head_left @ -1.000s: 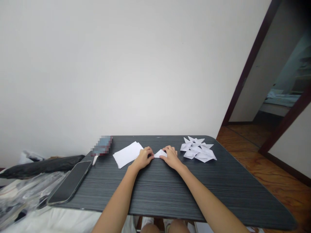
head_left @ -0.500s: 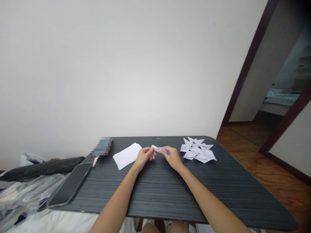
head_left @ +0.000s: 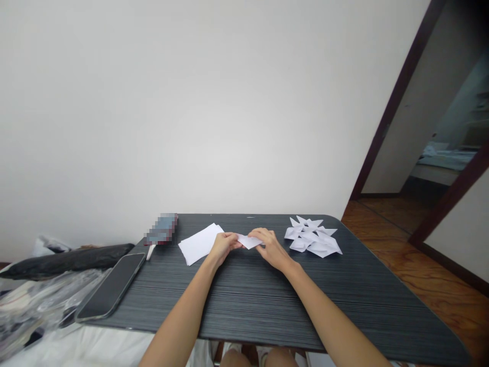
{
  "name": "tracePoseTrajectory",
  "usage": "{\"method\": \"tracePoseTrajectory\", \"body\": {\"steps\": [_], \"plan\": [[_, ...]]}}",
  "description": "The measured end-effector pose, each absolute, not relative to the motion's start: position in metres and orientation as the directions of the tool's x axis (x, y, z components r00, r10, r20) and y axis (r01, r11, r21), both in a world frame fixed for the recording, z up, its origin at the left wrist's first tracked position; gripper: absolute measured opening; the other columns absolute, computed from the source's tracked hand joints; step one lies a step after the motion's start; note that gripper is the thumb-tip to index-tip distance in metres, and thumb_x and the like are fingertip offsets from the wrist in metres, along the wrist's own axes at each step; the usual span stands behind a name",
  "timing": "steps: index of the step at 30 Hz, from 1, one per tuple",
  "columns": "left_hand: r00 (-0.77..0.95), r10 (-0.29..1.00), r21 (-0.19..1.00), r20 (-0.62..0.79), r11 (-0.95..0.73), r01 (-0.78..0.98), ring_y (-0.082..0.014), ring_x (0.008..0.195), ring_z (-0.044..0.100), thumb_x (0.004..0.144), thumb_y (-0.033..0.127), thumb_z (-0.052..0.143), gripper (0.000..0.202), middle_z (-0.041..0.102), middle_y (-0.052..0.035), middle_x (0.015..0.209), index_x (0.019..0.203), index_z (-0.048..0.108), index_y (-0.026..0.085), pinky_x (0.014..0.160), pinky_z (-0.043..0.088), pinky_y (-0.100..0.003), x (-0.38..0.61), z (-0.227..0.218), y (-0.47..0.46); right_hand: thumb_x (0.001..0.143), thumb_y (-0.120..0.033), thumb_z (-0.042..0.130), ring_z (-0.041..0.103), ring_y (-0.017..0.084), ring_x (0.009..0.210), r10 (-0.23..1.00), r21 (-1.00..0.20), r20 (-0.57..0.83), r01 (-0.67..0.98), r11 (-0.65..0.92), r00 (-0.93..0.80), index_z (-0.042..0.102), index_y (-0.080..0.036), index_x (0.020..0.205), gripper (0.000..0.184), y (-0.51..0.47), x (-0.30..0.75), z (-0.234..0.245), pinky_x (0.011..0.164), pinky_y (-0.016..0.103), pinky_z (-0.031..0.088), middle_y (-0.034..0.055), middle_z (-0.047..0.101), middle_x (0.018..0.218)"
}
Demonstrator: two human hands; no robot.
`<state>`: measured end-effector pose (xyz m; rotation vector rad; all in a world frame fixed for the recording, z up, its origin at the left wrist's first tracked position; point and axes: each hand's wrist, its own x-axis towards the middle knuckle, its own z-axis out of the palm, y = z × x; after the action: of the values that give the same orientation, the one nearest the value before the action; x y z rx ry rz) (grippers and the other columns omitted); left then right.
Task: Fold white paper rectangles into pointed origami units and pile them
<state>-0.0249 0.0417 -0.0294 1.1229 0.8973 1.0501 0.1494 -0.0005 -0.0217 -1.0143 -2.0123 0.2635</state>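
A small folded piece of white paper is stretched between my two hands, just above the dark table. My left hand pinches its left end, and my right hand grips the right end with fingers over the top. Left of my left hand lies a stack of white paper sheets. To the right of my right hand is a pile of folded paper shapes with pointed ends.
A smartphone lies at the table's left edge. Behind it are a pixelated box-like item and a small white object. Plastic-wrapped things crowd the left side. A wall stands behind; a doorway opens at right.
The paper has turned so a broader, pointed face shows between my hands. My left fingers have closed in on its edge, and my right fingers have moved over its top.
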Motion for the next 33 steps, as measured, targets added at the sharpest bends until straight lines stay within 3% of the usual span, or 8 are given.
{"method": "tracePoseTrajectory", "body": {"steps": [2, 4, 8, 18, 27, 30, 33], "plan": [[0.245, 0.969, 0.977, -0.033, 0.083, -0.196, -0.0096, 0.049, 0.058, 0.061, 0.008, 0.052, 0.014, 0.063, -0.0055, 0.058, 0.070, 0.062, 0.005, 0.051, 0.047, -0.017, -0.028, -0.027, 0.043, 0.068, -0.005, 0.046, 0.049, 0.016, 0.094, 0.791, -0.652, 0.565, 0.461, 0.602, -0.232, 0.040, -0.023, 0.116, 0.052, 0.003, 0.155, -0.021, 0.079, 0.032, 0.035, 0.0070, 0.051, 0.110], [0.228, 0.973, 0.978, -0.028, 0.074, -0.195, -0.0082, 0.047, 0.056, 0.061, 0.009, 0.053, 0.015, 0.062, -0.0046, 0.058, 0.072, 0.062, 0.005, 0.049, 0.046, -0.016, -0.032, -0.026, 0.045, 0.070, -0.009, 0.045, 0.055, 0.014, 0.084, 0.859, -0.805, 0.472, 0.300, 0.512, -0.198, 0.032, -0.021, 0.122, 0.056, 0.008, 0.162, -0.022, 0.072, 0.030, 0.040, 0.0087, 0.054, 0.107], [0.243, 0.969, 0.982, -0.031, 0.075, -0.173, -0.0081, 0.048, 0.056, 0.061, 0.011, 0.054, 0.017, 0.062, -0.0046, 0.057, 0.075, 0.063, 0.005, 0.050, 0.047, -0.016, -0.033, -0.025, 0.045, 0.074, -0.022, 0.047, 0.059, 0.016, 0.074, 0.900, -0.941, 0.290, 0.071, 0.330, -0.326, 0.051, -0.013, 0.107, 0.034, 0.010, 0.173, -0.018, 0.066, 0.029, 0.042, 0.0078, 0.064, 0.079], [0.301, 0.954, 0.990, -0.001, 0.044, -0.136, -0.0095, 0.050, 0.058, 0.063, 0.013, 0.054, 0.016, 0.063, -0.0049, 0.059, 0.075, 0.062, 0.006, 0.052, 0.048, -0.018, -0.028, -0.023, 0.040, 0.072, -0.031, 0.056, 0.058, 0.013, 0.059, 0.910, -0.972, 0.234, -0.080, 0.220, -0.344, 0.060, -0.010, 0.093, 0.030, 0.007, 0.176, -0.018, 0.056, 0.025, 0.040, 0.0067, 0.065, 0.064], [0.380, 0.920, 0.994, 0.094, -0.066, -0.085, -0.0145, 0.055, 0.061, 0.066, 0.019, 0.054, 0.024, 0.064, -0.0063, 0.063, 0.086, 0.059, 0.006, 0.056, 0.049, -0.023, -0.026, -0.020, 0.033, 0.065, -0.023, 0.061, 0.052, 0.008, 0.042, 0.919, -0.993, 0.082, -0.106, 0.044, -0.385, 0.061, -0.011, 0.083, 0.022, 0.008, 0.182, -0.022, 0.039, 0.018, 0.029, 0.0040, 0.063, 0.058], [0.377, 0.916, 0.990, 0.134, -0.108, -0.089, -0.0154, 0.054, 0.062, 0.066, 0.021, 0.056, 0.026, 0.063, -0.0041, 0.059, 0.089, 0.056, 0.009, 0.056, 0.049, -0.024, -0.024, -0.018, 0.031, 0.064, -0.023, 0.061, 0.051, 0.008, 0.041, 0.930, -0.988, 0.075, -0.153, 0.021, -0.359, 0.062, -0.010, 0.076, 0.018, 0.009, 0.181, -0.023, 0.041, 0.019, 0.032, 0.0035, 0.062, 0.055], [0.349, 0.923, 0.986, 0.159, -0.128, -0.111, -0.0162, 0.057, 0.062, 0.066, 0.026, 0.059, 0.023, 0.064, -0.0045, 0.060, 0.081, 0.056, 0.009, 0.059, 0.049, -0.026, -0.024, -0.017, 0.030, 0.063, -0.025, 0.063, 0.056, 0.010, 0.049, 0.939, -0.969, 0.097, -0.248, 0.013, -0.329, 0.063, -0.011, 0.078, 0.020, 0.009, 0.182, -0.023, 0.047, 0.021, 0.037, 0.0037, 0.063, 0.057]]}}
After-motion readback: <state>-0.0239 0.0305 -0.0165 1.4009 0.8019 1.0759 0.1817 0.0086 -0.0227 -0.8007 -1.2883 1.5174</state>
